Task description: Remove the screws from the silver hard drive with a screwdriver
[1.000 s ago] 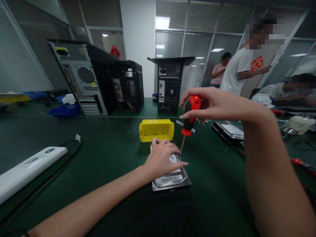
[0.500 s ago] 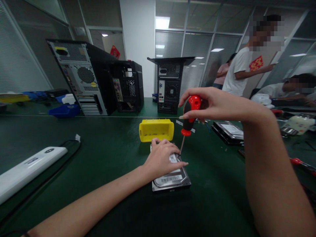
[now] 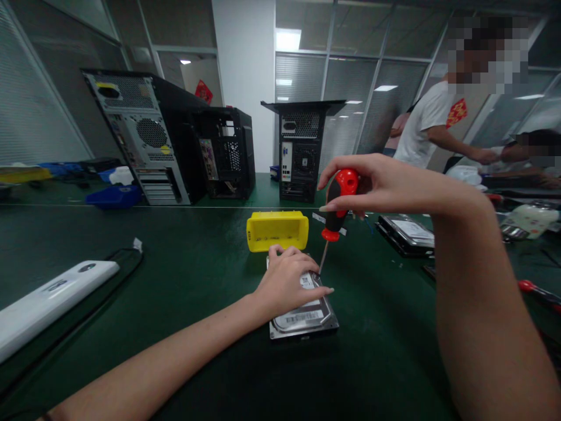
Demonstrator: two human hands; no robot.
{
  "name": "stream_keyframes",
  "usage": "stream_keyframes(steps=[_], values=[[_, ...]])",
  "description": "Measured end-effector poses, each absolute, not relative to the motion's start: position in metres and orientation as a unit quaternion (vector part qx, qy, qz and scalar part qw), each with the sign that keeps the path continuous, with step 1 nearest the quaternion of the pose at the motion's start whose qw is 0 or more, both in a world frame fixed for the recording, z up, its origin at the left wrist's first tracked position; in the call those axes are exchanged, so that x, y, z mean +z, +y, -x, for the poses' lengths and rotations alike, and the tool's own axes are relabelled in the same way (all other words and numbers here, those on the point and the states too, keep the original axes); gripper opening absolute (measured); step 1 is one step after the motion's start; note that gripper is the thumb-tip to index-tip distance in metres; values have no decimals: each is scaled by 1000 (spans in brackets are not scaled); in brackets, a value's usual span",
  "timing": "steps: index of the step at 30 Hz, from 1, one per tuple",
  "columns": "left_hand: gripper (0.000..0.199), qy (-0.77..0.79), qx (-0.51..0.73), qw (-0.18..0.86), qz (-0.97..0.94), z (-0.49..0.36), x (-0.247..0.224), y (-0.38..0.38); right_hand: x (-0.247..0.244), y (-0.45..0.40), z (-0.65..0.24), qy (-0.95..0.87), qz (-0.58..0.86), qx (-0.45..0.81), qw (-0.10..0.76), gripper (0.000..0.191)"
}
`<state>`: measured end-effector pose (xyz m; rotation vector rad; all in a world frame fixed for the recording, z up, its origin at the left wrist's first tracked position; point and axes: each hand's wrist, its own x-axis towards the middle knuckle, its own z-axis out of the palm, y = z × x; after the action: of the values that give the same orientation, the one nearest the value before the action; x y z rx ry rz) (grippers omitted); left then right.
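A silver hard drive (image 3: 302, 320) lies flat on the green table. Across its upper part rests my left hand (image 3: 289, 279), fingers curled over the far edge and thumb stretched to the right; it grips the drive. My right hand (image 3: 363, 186) is wrapped round the red and black handle of a screwdriver (image 3: 336, 202). The screwdriver stands nearly upright, leaning slightly, and its tip meets the drive's right side near the far corner, by my left fingers. Just beyond the drive is a yellow bin (image 3: 278, 231) with several small dark pieces inside.
Computer cases (image 3: 175, 137) stand at the back. Another stack of drives (image 3: 407, 234) lies to the right, near a red-handled tool (image 3: 528, 285). On the left are a white power strip (image 3: 56, 292) with a black cable and a blue bin (image 3: 114, 197). People are at the right back.
Both my hands, the screwdriver and the drive look almost unmoved. In the background, the standing person in white has leaned to the right and lowered an arm.
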<state>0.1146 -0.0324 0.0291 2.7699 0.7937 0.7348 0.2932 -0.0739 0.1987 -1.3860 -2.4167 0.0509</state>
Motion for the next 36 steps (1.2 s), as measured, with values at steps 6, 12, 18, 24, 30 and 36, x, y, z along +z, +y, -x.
stream_keyframes(steps=[6,12,18,24,30,36], values=[[38,260,259,93,-926,-114,28,-31,198,-74,-294,-855,486,22,181,35],[38,260,254,100,-926,-115,29,-32,198,-73,-296,-852,492,37,177,38],[37,257,257,99,-926,-114,29,-32,199,-76,-297,-849,499,35,168,35],[39,257,259,96,-926,-114,28,-31,199,-75,-298,-849,500,44,164,38],[38,257,259,97,-926,-115,28,-31,200,-76,-298,-843,509,65,159,41],[38,257,260,96,-926,-114,29,-31,201,-78,-298,-851,502,30,151,43]])
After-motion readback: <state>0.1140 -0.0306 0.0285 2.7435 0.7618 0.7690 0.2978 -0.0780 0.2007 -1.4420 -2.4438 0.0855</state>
